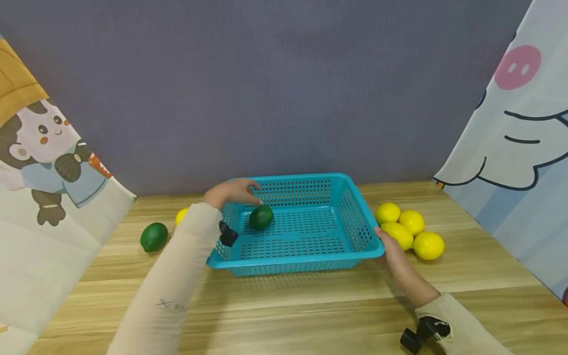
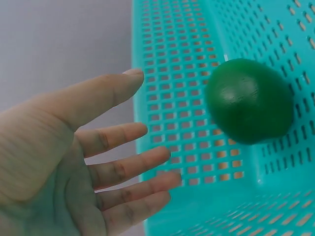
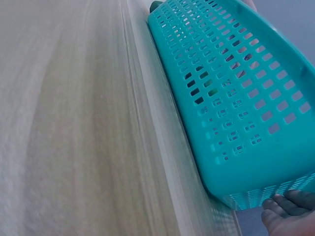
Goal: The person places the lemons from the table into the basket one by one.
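Observation:
A blue plastic basket (image 1: 293, 261) with perforated walls stands on the wooden table. Inside it, toward the left end, lies a green lime (image 1: 261, 217). My left hand (image 1: 235, 192) is over the basket's left rim, fingers spread and holding nothing. In the left wrist view, this hand (image 2: 98, 162) is beside the perforated wall, apart from the lime (image 2: 250, 101). With the thumb on the rim, my right hand (image 1: 392, 251) grips the basket's right side. The right wrist view shows those fingers (image 3: 290, 209) against the basket's end wall (image 3: 236, 162).
Several yellow lemons (image 1: 411, 223) are grouped to the right of the basket, close to my right hand. Left of it lie another green lime (image 1: 154, 237) and a yellow lemon (image 1: 181, 215) partly hidden by my left sleeve. A grey wall (image 1: 284, 88) rises behind the table (image 1: 293, 315).

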Demonstrator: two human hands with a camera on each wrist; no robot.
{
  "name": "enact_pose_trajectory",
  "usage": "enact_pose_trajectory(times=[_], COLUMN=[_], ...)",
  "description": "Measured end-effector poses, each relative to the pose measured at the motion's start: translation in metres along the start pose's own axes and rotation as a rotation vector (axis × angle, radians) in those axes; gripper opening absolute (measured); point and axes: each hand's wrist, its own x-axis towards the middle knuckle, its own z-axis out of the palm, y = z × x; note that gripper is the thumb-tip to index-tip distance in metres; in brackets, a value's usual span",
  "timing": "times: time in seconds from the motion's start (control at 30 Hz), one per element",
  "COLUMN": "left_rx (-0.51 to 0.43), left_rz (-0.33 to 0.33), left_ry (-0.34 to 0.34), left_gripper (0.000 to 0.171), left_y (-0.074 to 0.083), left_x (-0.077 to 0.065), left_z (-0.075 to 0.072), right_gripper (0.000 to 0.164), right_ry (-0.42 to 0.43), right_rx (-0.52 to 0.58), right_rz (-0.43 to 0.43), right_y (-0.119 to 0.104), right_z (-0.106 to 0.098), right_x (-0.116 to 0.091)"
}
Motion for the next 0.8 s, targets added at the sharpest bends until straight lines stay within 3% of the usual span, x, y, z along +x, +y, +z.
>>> enact_pose_trajectory(times=[0.23, 0.57, 0.73, 0.8], left_rx=[-0.013, -0.063, -0.093, -0.109], left_rz=[0.041, 0.077, 0.126, 0.142], left_ry=[0.078, 0.168, 0.244, 0.27], left_gripper=[0.058, 0.057, 0.055, 0.053], left_y=[-0.004, -0.008, -0.01, -0.011], left_x=[-0.015, -0.034, -0.048, -0.053], left_z=[-0.012, -0.017, -0.017, -0.015], right_gripper=[0.065, 0.03, 0.036, 0.045], right_ry=[0.013, -0.022, -0.058, -0.057], right_rx=[-0.055, 0.071, 0.07, 0.051], right_rz=[0.002, -0.005, -0.039, -0.05], right_y=[-0.023, 0.006, 0.001, -0.004], right_z=[0.016, -0.007, -0.005, -0.001], right_x=[-0.015, 0.005, 0.0, -0.004])
